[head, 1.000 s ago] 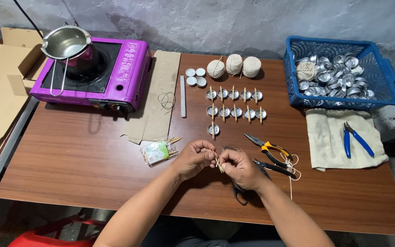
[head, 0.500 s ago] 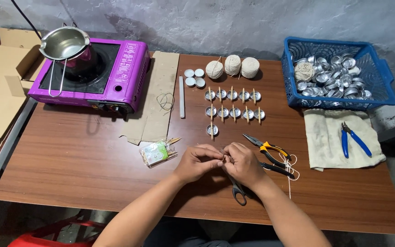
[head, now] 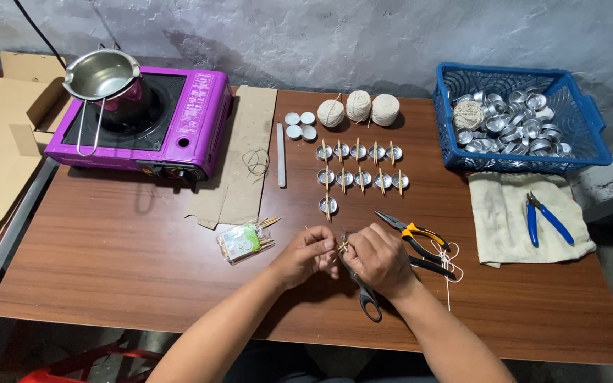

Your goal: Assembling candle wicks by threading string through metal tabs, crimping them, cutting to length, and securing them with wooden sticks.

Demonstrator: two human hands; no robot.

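Both hands meet over the near middle of the brown table (head: 108, 269), just in front of the rows of small metal cups (head: 360, 167). The left hand (head: 308, 254) and the right hand (head: 376, 259) are each curled nearly closed, fingertips pinched together on a short piece of string and small wooden sticks (head: 343, 245) held between them; how the string lies around the sticks is too small to tell. A pair of scissors (head: 365, 294) lies just under the right hand, on the side away from the cups, and yellow-handled pliers (head: 420, 241) lie to the right of the hands with a loose end of string (head: 450, 264) beside them. The likely trouble is that the thin sticks slip or snap in so tight a pinch, or that a wrist brushes the scissors or pliers and drags the loose string along. A packet of sticks (head: 241, 241) lies left of the cups, three balls of twine (head: 357, 108) beyond them. Farther left stands a purple camp stove (head: 179, 124) carrying a steel pot (head: 101, 74), with cardboard (head: 239, 152) between stove and cups. To the right of the cups are a blue basket (head: 590, 124) of more cups and a cloth (head: 505, 213) with blue cutters (head: 544, 218). A rough grey wall (head: 321, 35) stands behind the table.
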